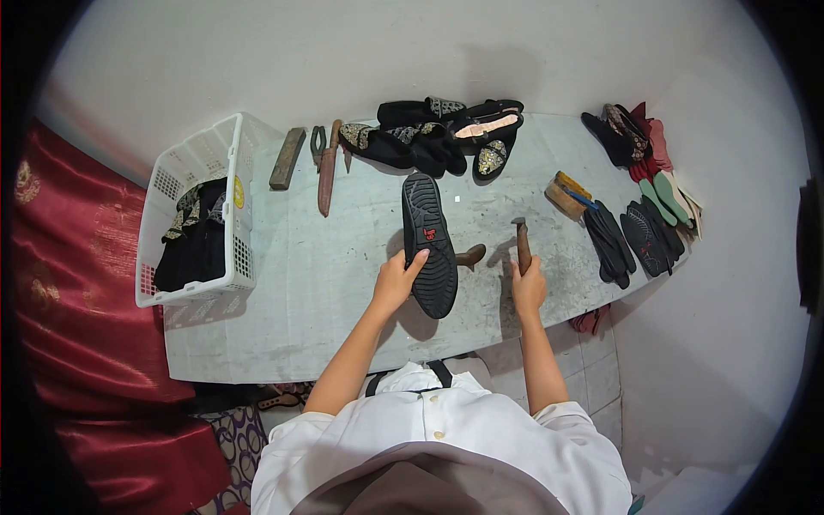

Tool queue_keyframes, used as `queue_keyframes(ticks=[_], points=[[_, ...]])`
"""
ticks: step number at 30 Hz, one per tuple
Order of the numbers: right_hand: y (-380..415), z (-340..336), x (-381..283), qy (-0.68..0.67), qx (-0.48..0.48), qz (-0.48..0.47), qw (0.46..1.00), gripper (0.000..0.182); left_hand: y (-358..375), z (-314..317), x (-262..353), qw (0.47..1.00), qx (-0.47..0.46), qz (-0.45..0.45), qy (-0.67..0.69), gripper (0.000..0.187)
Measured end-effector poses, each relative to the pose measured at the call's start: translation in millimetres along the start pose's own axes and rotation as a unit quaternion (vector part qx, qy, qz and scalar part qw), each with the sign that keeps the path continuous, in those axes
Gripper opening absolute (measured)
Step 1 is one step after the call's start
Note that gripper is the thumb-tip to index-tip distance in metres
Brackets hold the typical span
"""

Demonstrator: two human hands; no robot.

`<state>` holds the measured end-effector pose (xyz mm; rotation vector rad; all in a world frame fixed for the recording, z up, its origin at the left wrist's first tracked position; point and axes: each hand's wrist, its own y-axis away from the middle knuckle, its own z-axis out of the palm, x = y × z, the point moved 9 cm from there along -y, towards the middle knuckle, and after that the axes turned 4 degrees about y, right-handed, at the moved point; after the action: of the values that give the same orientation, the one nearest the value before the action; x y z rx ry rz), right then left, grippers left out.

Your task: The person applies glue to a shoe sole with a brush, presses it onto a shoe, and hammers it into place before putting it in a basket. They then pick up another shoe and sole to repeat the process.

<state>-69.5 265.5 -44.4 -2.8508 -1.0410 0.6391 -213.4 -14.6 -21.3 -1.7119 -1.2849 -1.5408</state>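
My left hand (pixel 396 281) grips a black shoe (pixel 428 249) by its side, thumb over the edge of the sole. The ridged sole, with a small red mark in its middle, faces up toward me. In my right hand (pixel 527 287) is a hammer (pixel 523 245), its wooden handle wrapped by my fingers and its small metal head pointing away from me. Hammer and shoe are apart. Between them, partly hidden behind the shoe, a brown metal piece (pixel 470 256), perhaps a shoe anvil, shows on the table.
A white basket (pixel 242 249) of black shoes stands left. Along the back lie a worn block (pixel 287 160), a sheathed knife (pixel 328 180) and several decorated shoes (pixel 489 161). At right are a brush (pixel 566 196), black soles (pixel 648 236) and green insoles (pixel 672 197). The table (pixel 283 318) ends at my waist.
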Motion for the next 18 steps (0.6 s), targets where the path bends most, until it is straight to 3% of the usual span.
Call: queue_keyframes(ticks=[6,9,15,18], points=[[19,30,21,0.052,-0.034,0.002,0.998,0.046,6,1,3,0.999,-0.003,-0.03,0.015,0.058],[22,33,19,0.046,-0.011,-0.013,0.999,0.047,-2,1,-1,0.999,0.023,0.048,0.007,0.057],[27,41,16,0.022,-0.026,-0.013,0.999,0.044,3,3,-2,0.998,-0.002,-0.016,0.054,0.053],[26,40,11,0.007,-0.04,-0.038,0.998,0.045,2,4,-3,0.997,0.0,-0.007,0.077,0.052]])
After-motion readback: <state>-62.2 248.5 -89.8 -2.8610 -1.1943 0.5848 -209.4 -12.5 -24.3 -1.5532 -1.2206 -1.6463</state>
